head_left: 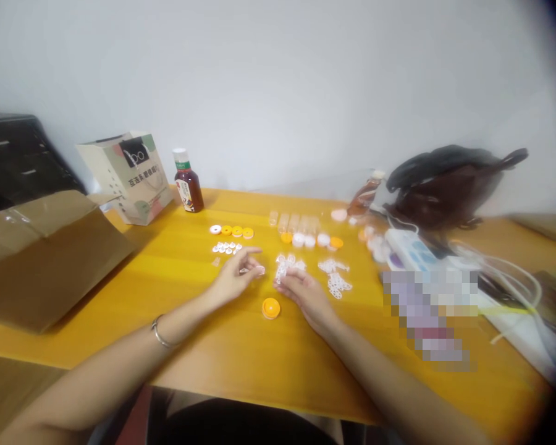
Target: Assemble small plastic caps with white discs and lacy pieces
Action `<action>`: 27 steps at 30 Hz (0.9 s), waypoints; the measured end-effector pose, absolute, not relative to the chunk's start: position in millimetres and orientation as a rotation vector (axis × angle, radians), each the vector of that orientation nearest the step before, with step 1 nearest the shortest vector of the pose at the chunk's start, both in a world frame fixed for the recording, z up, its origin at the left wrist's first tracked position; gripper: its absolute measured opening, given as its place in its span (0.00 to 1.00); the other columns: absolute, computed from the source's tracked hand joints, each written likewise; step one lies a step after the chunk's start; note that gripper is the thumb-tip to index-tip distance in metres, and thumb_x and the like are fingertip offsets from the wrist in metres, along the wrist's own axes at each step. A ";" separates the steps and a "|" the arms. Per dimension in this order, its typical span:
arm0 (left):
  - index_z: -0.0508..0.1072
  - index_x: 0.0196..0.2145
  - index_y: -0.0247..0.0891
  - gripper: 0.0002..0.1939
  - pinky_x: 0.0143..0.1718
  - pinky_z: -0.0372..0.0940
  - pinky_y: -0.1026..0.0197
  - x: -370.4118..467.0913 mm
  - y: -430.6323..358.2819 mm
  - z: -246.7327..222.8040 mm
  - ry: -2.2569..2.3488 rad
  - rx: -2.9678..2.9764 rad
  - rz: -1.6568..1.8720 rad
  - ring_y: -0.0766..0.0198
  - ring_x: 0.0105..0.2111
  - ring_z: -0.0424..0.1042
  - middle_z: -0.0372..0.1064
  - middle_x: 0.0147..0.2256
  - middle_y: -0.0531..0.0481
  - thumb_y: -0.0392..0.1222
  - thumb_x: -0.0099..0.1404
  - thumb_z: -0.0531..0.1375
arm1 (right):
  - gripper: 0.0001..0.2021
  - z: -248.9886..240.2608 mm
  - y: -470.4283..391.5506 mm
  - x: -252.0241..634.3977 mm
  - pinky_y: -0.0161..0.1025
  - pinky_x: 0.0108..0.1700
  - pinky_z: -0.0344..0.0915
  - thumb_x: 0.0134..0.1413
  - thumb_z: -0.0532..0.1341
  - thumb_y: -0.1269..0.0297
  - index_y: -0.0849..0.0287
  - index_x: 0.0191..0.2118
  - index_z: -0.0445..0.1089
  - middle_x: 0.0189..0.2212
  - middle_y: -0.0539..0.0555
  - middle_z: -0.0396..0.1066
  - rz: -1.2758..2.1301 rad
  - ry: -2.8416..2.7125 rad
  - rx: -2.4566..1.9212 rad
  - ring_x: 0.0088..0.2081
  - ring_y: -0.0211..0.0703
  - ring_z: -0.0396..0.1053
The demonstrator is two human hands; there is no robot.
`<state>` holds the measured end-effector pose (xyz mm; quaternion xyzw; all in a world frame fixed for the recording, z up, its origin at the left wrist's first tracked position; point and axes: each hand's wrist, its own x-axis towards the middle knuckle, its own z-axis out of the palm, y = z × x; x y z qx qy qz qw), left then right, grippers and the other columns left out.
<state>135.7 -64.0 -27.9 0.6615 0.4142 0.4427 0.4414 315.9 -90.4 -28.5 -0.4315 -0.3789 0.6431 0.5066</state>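
My left hand (236, 273) is raised over the table, with a small white plastic piece (260, 270) between thumb and fingers. Close by on the right, my right hand (306, 293) pinches a white openwork plastic piece (280, 273) at the edge of a loose pile of similar white parts (296, 264). Below and between both hands lies a round orange cap (271, 308). Several small white pieces (227, 248) are set in rows left of my left hand, and behind them is a row of yellow and white rings (236, 232).
Clear small tubes (299, 222) stand behind white and orange caps (310, 240). More white parts (336, 278) lie to the right. A cardboard box (50, 259), paper bag (143, 176) and dark bottle (189, 185) are left. A power strip (412, 253), cables and dark bag (445, 185) crowd the right.
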 end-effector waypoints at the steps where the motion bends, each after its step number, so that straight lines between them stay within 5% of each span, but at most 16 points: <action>1: 0.63 0.46 0.36 0.17 0.37 0.62 0.63 136.7 -64.1 -26.8 1.009 1.601 1.081 0.68 0.30 0.67 0.66 0.30 0.52 0.39 0.58 0.58 | 0.12 -28.3 -90.3 315.8 0.40 0.43 0.67 0.36 0.68 0.63 0.58 0.29 0.66 0.26 0.49 0.72 1.546 -0.927 -1.050 0.31 0.38 0.71; 8: 0.71 0.34 0.34 0.07 0.42 0.62 0.60 140.1 -69.6 -22.9 0.936 1.350 0.918 0.67 0.34 0.67 0.68 0.33 0.50 0.38 0.56 0.59 | 0.14 -27.8 -88.8 317.1 0.38 0.39 0.67 0.34 0.68 0.61 0.59 0.28 0.65 0.22 0.47 0.72 1.502 -1.024 -1.098 0.26 0.36 0.70; 27: 0.72 0.39 0.36 0.10 0.36 0.65 0.62 144.4 -72.9 -30.9 1.021 1.922 1.017 0.65 0.33 0.68 0.67 0.33 0.48 0.37 0.58 0.58 | 0.14 -27.7 -90.8 315.2 0.36 0.40 0.67 0.35 0.68 0.62 0.60 0.32 0.71 0.25 0.49 0.74 1.567 -1.122 -1.059 0.28 0.35 0.72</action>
